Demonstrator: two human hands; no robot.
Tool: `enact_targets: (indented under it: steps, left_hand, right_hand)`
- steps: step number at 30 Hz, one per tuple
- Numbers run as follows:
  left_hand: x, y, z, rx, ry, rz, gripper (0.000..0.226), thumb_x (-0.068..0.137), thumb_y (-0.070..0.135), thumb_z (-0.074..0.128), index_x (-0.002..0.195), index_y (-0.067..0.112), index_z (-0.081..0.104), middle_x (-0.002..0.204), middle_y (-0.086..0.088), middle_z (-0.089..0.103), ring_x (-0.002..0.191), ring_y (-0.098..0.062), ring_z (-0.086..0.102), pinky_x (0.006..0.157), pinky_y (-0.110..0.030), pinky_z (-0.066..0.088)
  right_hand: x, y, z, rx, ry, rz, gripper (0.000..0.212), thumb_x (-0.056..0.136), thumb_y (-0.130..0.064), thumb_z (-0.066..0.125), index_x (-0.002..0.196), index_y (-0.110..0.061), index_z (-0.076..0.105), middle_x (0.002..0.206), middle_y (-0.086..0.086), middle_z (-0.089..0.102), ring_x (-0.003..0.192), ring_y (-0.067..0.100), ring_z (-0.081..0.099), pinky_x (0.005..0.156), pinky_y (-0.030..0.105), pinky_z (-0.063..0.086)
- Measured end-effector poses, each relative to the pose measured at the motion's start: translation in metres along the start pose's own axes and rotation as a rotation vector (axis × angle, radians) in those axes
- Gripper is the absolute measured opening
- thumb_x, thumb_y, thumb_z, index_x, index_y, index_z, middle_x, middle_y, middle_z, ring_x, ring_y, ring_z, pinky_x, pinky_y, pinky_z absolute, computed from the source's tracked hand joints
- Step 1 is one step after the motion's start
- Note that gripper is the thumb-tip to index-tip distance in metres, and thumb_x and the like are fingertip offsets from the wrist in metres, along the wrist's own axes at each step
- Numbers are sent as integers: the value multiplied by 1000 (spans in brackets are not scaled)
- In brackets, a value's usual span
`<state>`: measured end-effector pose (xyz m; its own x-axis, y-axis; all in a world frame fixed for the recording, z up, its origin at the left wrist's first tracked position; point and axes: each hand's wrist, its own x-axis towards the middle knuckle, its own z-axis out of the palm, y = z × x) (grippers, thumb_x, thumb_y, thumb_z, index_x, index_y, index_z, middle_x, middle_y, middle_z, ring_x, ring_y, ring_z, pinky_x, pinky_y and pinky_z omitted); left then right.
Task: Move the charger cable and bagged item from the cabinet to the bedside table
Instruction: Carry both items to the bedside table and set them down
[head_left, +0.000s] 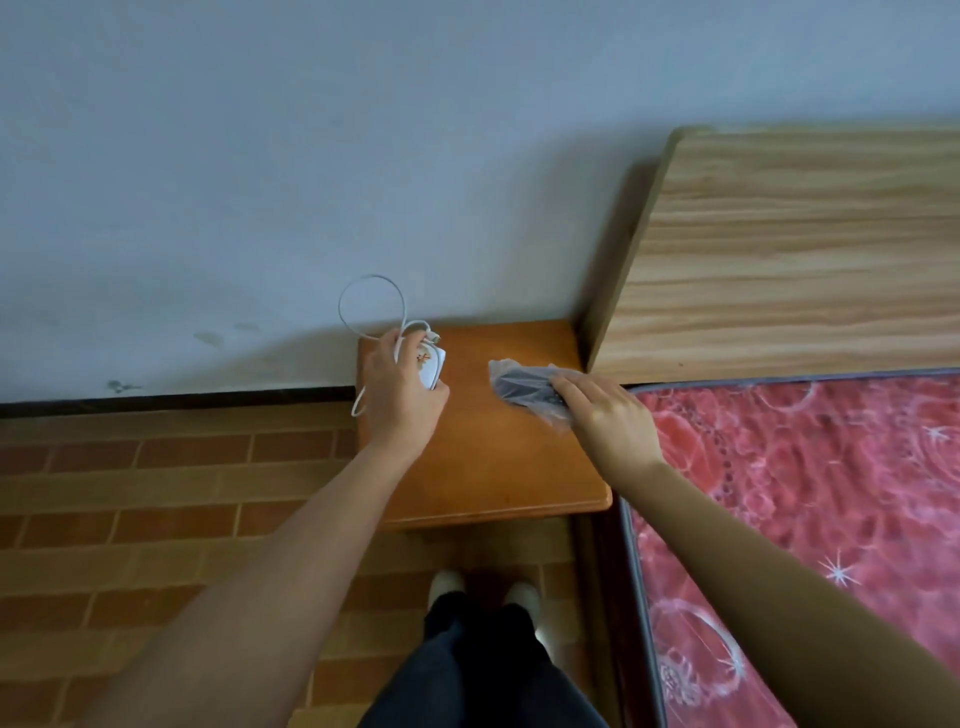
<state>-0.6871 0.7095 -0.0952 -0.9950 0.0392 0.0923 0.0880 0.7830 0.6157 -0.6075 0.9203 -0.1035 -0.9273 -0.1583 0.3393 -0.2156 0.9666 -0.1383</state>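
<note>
Your left hand (402, 387) grips the white charger (434, 366), its cable (371, 299) looping up past the table's (488, 467) back left corner. Your right hand (605, 415) presses flat on the bag (524, 387), which lies on the table near its right edge, beside the bed (810, 467).

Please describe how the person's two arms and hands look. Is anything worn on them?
Both arms are bare from the frame's edge to the wrist; no sleeves show. The left hand and the right hand wear no gloves. I see no watch, bracelet or ring on either, and no markings. The fingers are partly hidden, so a small ring cannot be excluded.
</note>
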Motion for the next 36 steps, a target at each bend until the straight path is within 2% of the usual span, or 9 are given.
enact_targets:
  steps: [3, 7, 15, 22, 27, 31, 36]
  left_hand:
    - [10, 0, 17, 9, -26, -23, 57, 68, 5, 70, 121, 13, 50, 125, -19, 48, 111, -34, 44, 87, -37, 43]
    - [24, -1, 44, 22, -59, -12, 58, 69, 6, 71, 123, 12, 49, 127, -18, 47, 114, -32, 43, 86, -34, 43]
    - [50, -42, 120, 99, -173, -90, 60, 72, 8, 71, 126, 14, 45, 133, -16, 44, 119, -31, 39, 90, -36, 44]
    - [62, -80, 178, 112, -231, -159, 63, 70, 7, 73, 126, 15, 44, 133, -16, 44, 120, -31, 39, 92, -43, 47]
    - [65, -93, 202, 131, -249, -152, 61, 70, 5, 71, 125, 13, 45, 134, -18, 43, 121, -34, 38, 94, -44, 45]
    - [70, -98, 216, 129, -251, -141, 62, 71, 4, 70, 126, 14, 43, 135, -19, 41, 122, -34, 36, 94, -42, 42]
    - [73, -104, 231, 115, -264, -133, 64, 72, 5, 70, 128, 15, 41, 139, -19, 37, 126, -35, 33, 96, -45, 44]
  right_hand:
    - [6, 12, 13, 17, -10, -4, 28, 73, -8, 52, 97, -3, 65, 91, 13, 71, 79, 29, 67, 64, 32, 55]
    - [10, 29, 42, 52, -74, 26, 33, 67, 0, 71, 99, -2, 65, 95, 15, 71, 84, 30, 67, 68, 36, 55]
    - [24, 56, 123, 90, -114, 78, 37, 61, 0, 78, 95, -1, 66, 89, 16, 71, 79, 30, 68, 66, 36, 55]
    - [22, 75, 185, 68, -106, 61, 25, 70, -4, 64, 95, -4, 67, 95, 14, 71, 89, 28, 67, 77, 34, 53]
    - [15, 83, 218, 79, -140, 70, 30, 71, -2, 67, 101, -4, 66, 102, 14, 70, 98, 27, 65, 83, 41, 53]
    - [12, 87, 229, 68, -150, 62, 30, 76, -3, 57, 105, -5, 65, 104, 13, 70, 100, 26, 64, 83, 42, 53]
    - [5, 96, 239, 63, -173, 48, 36, 74, 2, 66, 109, -4, 62, 110, 15, 67, 106, 28, 62, 85, 46, 52]
